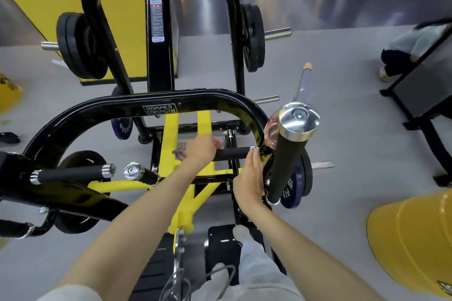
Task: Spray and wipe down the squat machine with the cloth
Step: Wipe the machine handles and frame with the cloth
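The squat machine [156,102] has a black curved frame and yellow bars. My left hand [199,150] grips a small patterned cloth [179,154] wrapped round the machine's short black foam handle [232,153], at its left end. My right hand [249,178] is at the handle's right end, thumb by the chrome collar, fingers curled. It holds a pink translucent spray bottle [271,129], which points away from me and is mostly hidden behind the tall upright grip [289,154] with a chrome cap.
Black weight plates [80,46] hang on both sides of the rear frame, and blue plates [292,190] sit low on the right. Yellow drums [413,239] stand at right and far left. A person [411,49] crouches at far right beside a black rack. My feet stand on the black footplate [220,244].
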`<state>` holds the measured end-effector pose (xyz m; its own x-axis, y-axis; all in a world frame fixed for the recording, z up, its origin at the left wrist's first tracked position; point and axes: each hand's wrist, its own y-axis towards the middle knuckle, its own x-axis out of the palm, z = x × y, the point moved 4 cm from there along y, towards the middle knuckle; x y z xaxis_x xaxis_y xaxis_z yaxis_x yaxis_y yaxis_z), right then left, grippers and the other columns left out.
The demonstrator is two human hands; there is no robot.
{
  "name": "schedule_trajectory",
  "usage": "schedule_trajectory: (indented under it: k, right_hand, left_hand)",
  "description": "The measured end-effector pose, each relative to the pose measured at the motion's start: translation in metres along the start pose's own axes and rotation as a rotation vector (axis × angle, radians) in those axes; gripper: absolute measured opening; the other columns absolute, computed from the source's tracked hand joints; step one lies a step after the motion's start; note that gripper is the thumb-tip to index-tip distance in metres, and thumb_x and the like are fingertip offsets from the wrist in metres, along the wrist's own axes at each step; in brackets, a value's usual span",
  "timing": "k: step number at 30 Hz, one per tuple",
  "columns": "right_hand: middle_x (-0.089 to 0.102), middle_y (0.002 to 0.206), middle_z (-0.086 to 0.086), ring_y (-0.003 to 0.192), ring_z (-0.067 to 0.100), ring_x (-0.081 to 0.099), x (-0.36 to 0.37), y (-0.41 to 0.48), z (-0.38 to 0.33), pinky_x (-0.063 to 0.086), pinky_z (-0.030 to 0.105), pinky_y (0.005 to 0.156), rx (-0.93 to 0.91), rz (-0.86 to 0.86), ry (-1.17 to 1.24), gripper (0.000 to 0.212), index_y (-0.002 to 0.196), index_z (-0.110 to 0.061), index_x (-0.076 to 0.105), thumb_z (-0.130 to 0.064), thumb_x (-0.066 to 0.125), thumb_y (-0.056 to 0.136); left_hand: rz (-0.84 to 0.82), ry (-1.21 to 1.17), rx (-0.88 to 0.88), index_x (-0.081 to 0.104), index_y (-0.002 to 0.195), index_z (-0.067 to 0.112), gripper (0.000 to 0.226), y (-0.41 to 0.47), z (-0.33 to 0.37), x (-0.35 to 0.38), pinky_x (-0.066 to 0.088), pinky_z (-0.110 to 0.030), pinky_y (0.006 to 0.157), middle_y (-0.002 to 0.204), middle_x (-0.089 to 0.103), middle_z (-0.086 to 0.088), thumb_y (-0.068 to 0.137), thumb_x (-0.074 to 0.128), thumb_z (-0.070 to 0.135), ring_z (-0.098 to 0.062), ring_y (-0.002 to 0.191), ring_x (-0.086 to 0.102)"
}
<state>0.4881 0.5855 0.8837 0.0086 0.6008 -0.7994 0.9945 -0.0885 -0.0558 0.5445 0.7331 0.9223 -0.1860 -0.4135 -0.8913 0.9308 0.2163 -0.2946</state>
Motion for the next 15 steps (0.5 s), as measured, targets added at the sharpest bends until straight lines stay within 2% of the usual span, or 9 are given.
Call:
schedule_trajectory:
  k: [4, 8, 10, 12, 13, 14, 15]
  right_hand:
    - [0.015, 0.158, 0.005, 0.143, 0.022, 0.019, -0.001, -0.001, -0.002, 0.033, 0.034, 0.111, 0.013, -0.011, 0.055, 0.079, 0.153, -0.012, 0.012, 0.013, 0.043, 0.084]
    - [0.028, 0.152, 0.006, 0.138, 0.022, 0.029, -0.005, -0.001, 0.002, 0.035, 0.033, 0.108, 0.014, -0.014, 0.132, 0.081, 0.151, -0.016, 0.020, 0.015, 0.043, 0.080]
    - [0.028, 0.152, 0.006, 0.139, 0.022, 0.028, -0.006, -0.001, 0.002, 0.033, 0.031, 0.109, 0.002, -0.016, 0.122, 0.081, 0.152, -0.016, 0.020, 0.015, 0.045, 0.081]
    - [0.023, 0.155, 0.005, 0.141, 0.022, 0.024, -0.006, -0.001, 0.002, 0.033, 0.031, 0.111, -0.021, -0.005, 0.107, 0.084, 0.153, -0.016, 0.016, 0.015, 0.046, 0.080]
    - [0.021, 0.156, 0.005, 0.142, 0.021, 0.022, -0.005, -0.002, 0.002, 0.033, 0.032, 0.112, -0.022, -0.013, 0.103, 0.085, 0.153, -0.016, 0.014, 0.015, 0.046, 0.081]
    - [0.018, 0.157, 0.004, 0.143, 0.021, 0.020, -0.004, -0.002, 0.002, 0.032, 0.033, 0.112, -0.019, -0.027, 0.095, 0.085, 0.153, -0.015, 0.013, 0.015, 0.046, 0.081]
    - [0.016, 0.158, 0.004, 0.144, 0.021, 0.018, -0.003, -0.002, 0.003, 0.031, 0.033, 0.113, -0.016, -0.036, 0.081, 0.084, 0.153, -0.014, 0.012, 0.015, 0.046, 0.081]
  left_hand:
    - [-0.032, 0.022, 0.110, 0.057, 0.087, 0.013, 0.017, -0.003, 0.055, 0.010, 0.043, -0.033, 0.074, 0.101, 0.065, -0.005, 0.096, 0.047, 0.022, -0.027, 0.096, 0.061]
    - [-0.082, -0.132, 0.221, 0.054, 0.086, 0.013, 0.015, -0.002, 0.082, 0.016, 0.045, -0.037, 0.083, 0.105, 0.064, -0.011, 0.097, 0.043, 0.010, -0.032, 0.102, 0.058]
    - [-0.114, -0.228, 0.300, 0.055, 0.086, 0.013, 0.018, -0.001, 0.083, 0.015, 0.045, -0.034, 0.084, 0.096, 0.060, -0.004, 0.097, 0.043, 0.006, -0.025, 0.099, 0.058]
    - [-0.196, -0.241, 0.361, 0.061, 0.095, 0.003, 0.021, -0.003, 0.078, 0.014, 0.046, -0.017, 0.074, 0.093, 0.055, 0.000, 0.097, 0.040, 0.000, -0.011, 0.088, 0.054]
    - [-0.250, -0.247, 0.383, 0.062, 0.102, -0.002, 0.024, -0.004, 0.072, 0.013, 0.045, -0.011, 0.075, 0.094, 0.057, 0.001, 0.097, 0.039, -0.003, -0.007, 0.084, 0.053]
    - [-0.281, -0.245, 0.413, 0.062, 0.107, -0.002, 0.027, -0.003, 0.064, 0.013, 0.047, -0.011, 0.079, 0.097, 0.061, 0.000, 0.096, 0.038, -0.005, -0.007, 0.085, 0.056]
    - [-0.281, -0.223, 0.444, 0.064, 0.110, 0.000, 0.031, 0.000, 0.056, 0.012, 0.051, -0.018, 0.084, 0.101, 0.066, -0.002, 0.093, 0.039, -0.008, -0.011, 0.090, 0.061]
